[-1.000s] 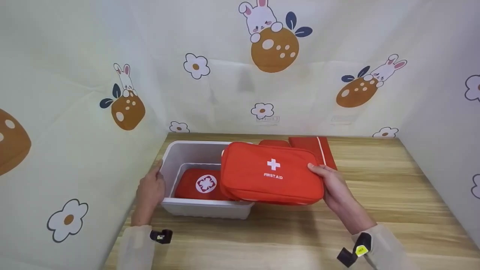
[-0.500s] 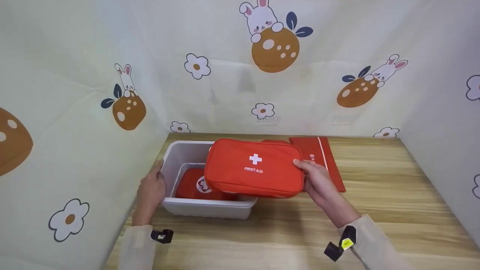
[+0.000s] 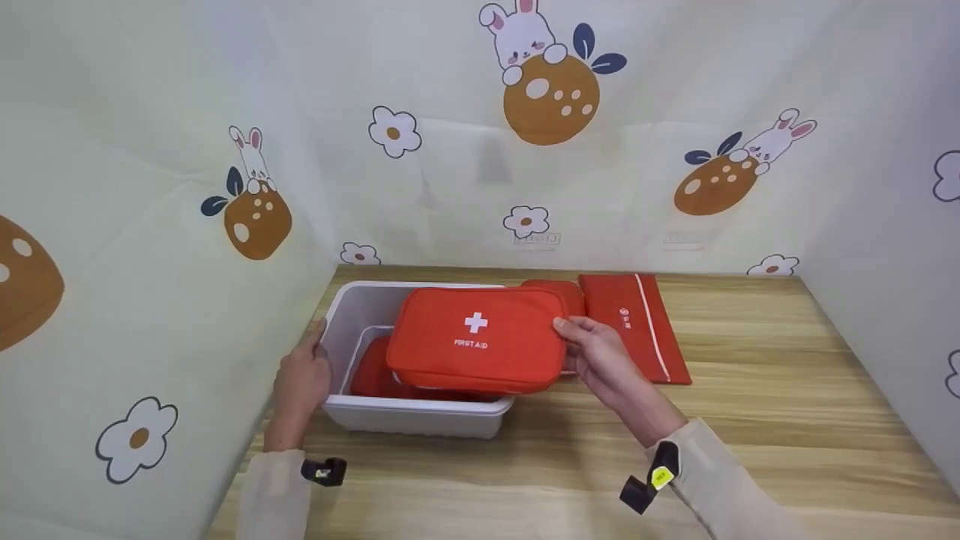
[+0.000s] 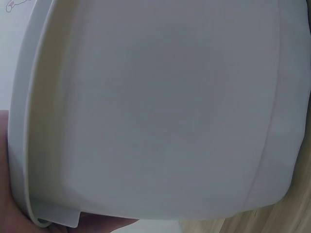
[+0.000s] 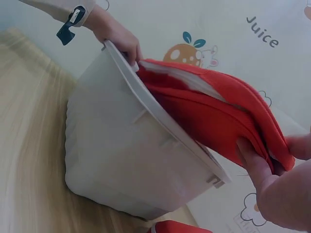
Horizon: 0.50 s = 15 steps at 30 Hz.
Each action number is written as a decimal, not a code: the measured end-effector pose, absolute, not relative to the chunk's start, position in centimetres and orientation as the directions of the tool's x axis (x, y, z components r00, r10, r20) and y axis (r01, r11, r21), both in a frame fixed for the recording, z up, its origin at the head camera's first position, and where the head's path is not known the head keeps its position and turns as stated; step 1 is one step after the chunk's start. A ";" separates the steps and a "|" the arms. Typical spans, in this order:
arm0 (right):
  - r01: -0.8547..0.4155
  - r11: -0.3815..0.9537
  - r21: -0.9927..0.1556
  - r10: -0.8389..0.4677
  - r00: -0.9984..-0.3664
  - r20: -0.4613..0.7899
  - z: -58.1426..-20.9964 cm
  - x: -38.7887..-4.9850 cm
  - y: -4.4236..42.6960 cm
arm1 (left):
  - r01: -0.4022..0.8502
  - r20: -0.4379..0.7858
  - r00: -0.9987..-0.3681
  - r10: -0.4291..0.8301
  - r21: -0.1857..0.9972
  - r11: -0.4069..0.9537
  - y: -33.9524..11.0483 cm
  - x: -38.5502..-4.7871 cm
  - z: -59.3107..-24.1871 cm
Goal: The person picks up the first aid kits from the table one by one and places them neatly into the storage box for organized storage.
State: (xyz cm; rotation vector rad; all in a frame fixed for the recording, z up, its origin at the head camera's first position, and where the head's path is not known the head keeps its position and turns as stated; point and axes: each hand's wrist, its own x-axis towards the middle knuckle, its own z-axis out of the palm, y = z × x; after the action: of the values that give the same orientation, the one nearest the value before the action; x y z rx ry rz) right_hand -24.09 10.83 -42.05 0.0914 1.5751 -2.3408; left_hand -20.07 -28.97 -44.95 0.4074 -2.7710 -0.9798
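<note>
My right hand (image 3: 607, 360) pinches the right end of a red first aid bag (image 3: 480, 364) with a white cross, thumb on top and fingers beneath. The bag hangs over the opening of a light grey plastic bin (image 3: 420, 418), tilted in the right wrist view. My left hand (image 3: 301, 379) grips the bin's left rim, as the left wrist view also shows from close up. Inside the bin lies another red pouch (image 3: 369, 373), mostly hidden under the held bag.
Right of the bin, a flat red pouch (image 3: 626, 330) with a white stripe lies on the wooden table (image 3: 765, 390). Beside it is a smaller red case (image 3: 574, 292), partly covered by the held bag. Patterned cloth walls (image 3: 450, 187) enclose the table.
My right hand has carried the first aid bag leftward, from the bin's right edge to over its opening. More of the flat red pouch shows. My left hand stays on the rim.
</note>
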 end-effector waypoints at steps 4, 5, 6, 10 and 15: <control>0.304 -0.327 -0.895 -0.226 -0.945 -0.239 -42.4 -24.2 9.5 | -0.211 0.042 -0.950 -0.310 0.646 0.734 -29.0 -20.0 -44.9; 0.309 -0.325 -0.894 -0.225 -0.943 -0.244 -42.6 -24.3 9.2 | -0.215 0.034 -0.950 -0.310 0.648 0.731 -28.9 -20.0 -44.8; 0.312 -0.325 -0.893 -0.222 -0.943 -0.249 -42.6 -24.3 8.9 | -0.218 0.028 -0.950 -0.310 0.650 0.728 -28.9 -20.0 -44.8; 0.317 -0.327 -0.890 -0.216 -0.942 -0.256 -42.9 -24.1 7.7 | -0.226 0.011 -0.951 -0.308 0.652 0.723 -28.8 -19.9 -44.6; 0.301 -0.343 -0.890 -0.214 -0.947 -0.238 -43.1 -24.0 6.4 | -0.228 0.011 -0.951 -0.309 0.651 0.724 -28.9 -20.0 -44.6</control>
State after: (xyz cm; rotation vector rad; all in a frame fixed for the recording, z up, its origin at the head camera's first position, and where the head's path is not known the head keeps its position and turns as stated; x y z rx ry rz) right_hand -23.99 6.36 -43.08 0.1129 1.5773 -2.3413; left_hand -20.01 -28.93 -44.56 0.4389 -2.8055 -1.0347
